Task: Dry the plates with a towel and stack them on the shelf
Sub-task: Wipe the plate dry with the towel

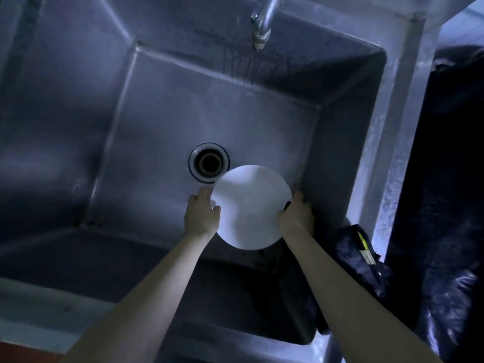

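A round white plate is held low inside a deep steel sink, just right of the drain. My left hand grips its left rim with the thumb curled over the edge. My right hand grips the right rim, close to the sink's right wall. A dark cloth, perhaps the towel, hangs over the sink's right edge beside my right forearm. No shelf is in view.
The drain lies at the middle of the sink floor. A tap spout hangs over the back wall. A dark bin lined with a black bag stands to the right of the sink. The steel rim runs along the front.
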